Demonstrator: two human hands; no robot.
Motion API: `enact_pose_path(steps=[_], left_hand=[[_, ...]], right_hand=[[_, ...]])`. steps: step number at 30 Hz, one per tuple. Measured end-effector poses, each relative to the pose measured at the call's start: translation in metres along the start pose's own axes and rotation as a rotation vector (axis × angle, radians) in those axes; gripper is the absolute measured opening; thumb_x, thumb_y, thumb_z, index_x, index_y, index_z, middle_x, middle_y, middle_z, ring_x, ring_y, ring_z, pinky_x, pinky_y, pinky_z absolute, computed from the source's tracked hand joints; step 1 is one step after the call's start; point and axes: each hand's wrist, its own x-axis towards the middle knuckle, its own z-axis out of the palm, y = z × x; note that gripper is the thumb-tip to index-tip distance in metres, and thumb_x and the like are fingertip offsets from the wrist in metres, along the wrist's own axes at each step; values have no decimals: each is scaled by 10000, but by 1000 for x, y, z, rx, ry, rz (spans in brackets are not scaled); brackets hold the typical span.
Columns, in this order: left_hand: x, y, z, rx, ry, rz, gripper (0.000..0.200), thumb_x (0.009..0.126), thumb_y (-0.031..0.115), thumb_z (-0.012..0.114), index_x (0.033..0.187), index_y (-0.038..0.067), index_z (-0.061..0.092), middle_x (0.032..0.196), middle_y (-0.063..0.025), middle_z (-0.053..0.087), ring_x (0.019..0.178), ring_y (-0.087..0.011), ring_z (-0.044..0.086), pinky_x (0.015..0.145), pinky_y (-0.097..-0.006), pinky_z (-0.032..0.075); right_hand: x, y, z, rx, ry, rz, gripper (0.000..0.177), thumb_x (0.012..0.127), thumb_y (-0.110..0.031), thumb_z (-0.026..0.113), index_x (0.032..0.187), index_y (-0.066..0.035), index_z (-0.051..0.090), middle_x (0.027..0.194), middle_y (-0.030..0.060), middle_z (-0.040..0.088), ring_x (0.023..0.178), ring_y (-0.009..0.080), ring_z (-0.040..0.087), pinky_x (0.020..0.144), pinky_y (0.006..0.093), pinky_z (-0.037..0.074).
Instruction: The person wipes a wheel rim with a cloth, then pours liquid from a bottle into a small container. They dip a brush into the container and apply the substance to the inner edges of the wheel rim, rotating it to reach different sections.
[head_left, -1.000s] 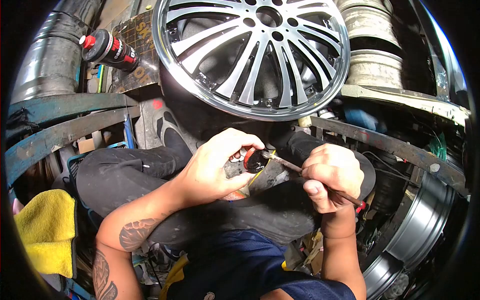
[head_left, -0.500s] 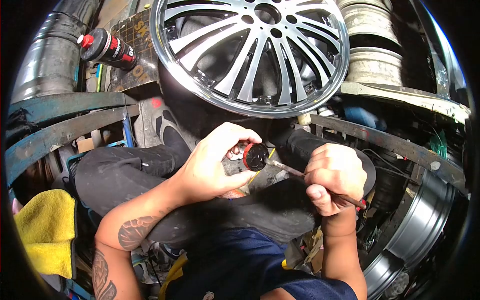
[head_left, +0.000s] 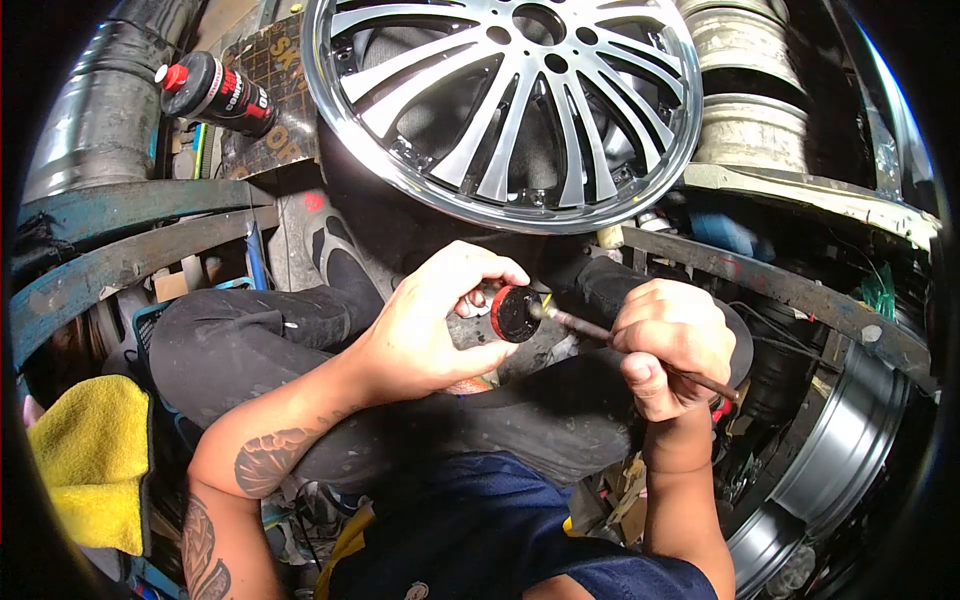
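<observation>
the left hand (head_left: 425,330) pinches a small, round, red-rimmed black cap (head_left: 516,315) by its edge over a dark-trousered lap (head_left: 480,425), apparently to leave its face free; the right hand (head_left: 672,345) grips a brown stick-like tool (head_left: 585,327), tip at that face, seemingly for control; beyond lies a silver-and-black multi-spoke metal wheel (head_left: 511,120); scuffed metal rails (head_left: 140,206) flank the lap amid clutter.

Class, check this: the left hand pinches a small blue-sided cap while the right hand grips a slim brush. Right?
The colour is wrong: the head view shows a small cap with a red side. The left hand does pinch it while the right hand grips a slim brush.
</observation>
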Motion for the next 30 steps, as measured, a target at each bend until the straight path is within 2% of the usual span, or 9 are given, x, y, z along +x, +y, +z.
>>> enact_pose_path(steps=[8,11,14,18,22,26,30], left_hand=[[0,-2,0,7,-9,37,510,709,95,771,1196,71,622,1086,-76,583,868,-168,545,801,-297,479],[-1,-1,0,7,-11,25,509,709,94,770,1196,73,624,1093,-80,585,872,-169,546,799,-297,480],[0,-1,1,5,2,30,511,708,91,774,1196,72,623,1098,-83,587,873,-171,547,796,-298,483],[0,0,-2,22,-39,19,517,716,72,805,1200,49,624,1149,-60,583,945,-139,557,804,-279,470],[0,0,-1,16,-33,30,517,715,69,806,1199,50,624,1149,-60,582,943,-138,557,800,-279,471],[-1,-1,0,10,-26,34,518,714,71,806,1199,52,625,1148,-59,580,944,-140,557,798,-280,471],[0,0,-1,7,-43,35,515,714,70,804,1197,53,626,1144,-58,579,947,-140,561,800,-280,471]], right_hand=[[-1,-2,0,160,4,64,154,812,-132,773,772,-21,674,627,67,607,549,242,609,565,340,518],[0,-2,1,137,29,56,142,808,-122,768,770,-23,675,628,68,608,555,239,615,566,340,519],[2,-1,0,129,-35,40,129,800,-106,768,766,-25,674,627,66,607,556,236,616,561,341,516],[-1,-1,-1,-51,26,21,146,780,-122,799,768,-39,679,643,55,610,551,233,612,561,343,513],[1,-5,-3,29,-112,-16,174,767,-166,817,778,-58,682,657,47,612,549,230,605,568,348,516],[2,-4,0,-51,-44,-22,181,770,-167,812,768,-48,676,649,51,608,548,232,602,557,338,505],[2,-2,-3,106,-98,21,159,785,-135,789,732,-36,677,637,58,610,533,225,600,559,334,512]])
